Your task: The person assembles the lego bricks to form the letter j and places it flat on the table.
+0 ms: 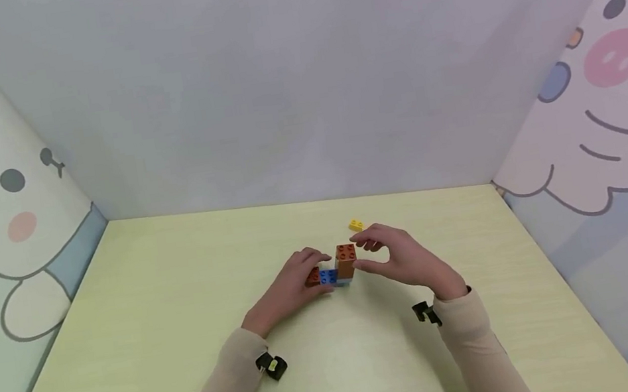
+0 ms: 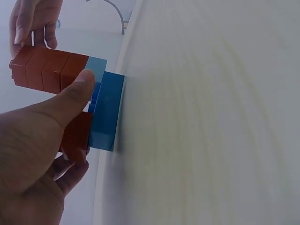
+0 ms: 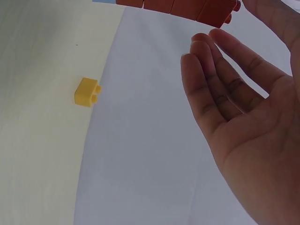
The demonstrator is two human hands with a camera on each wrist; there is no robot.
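A block build stands on the table, with a blue brick (image 2: pixel 107 112) at its base. On one end of that base rises a light blue brick (image 2: pixel 96 67) topped by a tower of several orange-red bricks (image 1: pixel 346 262). At the other end sits a single red brick (image 2: pixel 76 136). My left hand (image 1: pixel 293 284) grips the build low down, thumb near the light blue brick and fingers round the far side. Beside the tower's top is my right hand (image 1: pixel 398 258), its thumb tip at the upper brick and its fingers gently bent, apart from the bricks.
Behind the right hand a small yellow brick (image 1: pixel 356 224) lies on the pale table (image 1: pixel 178 262). A grey back wall (image 1: pixel 275 94) and side panels with cartoon animals (image 1: pixel 598 116) enclose the table. Each sleeve carries a small black wrist device (image 1: pixel 272 366).
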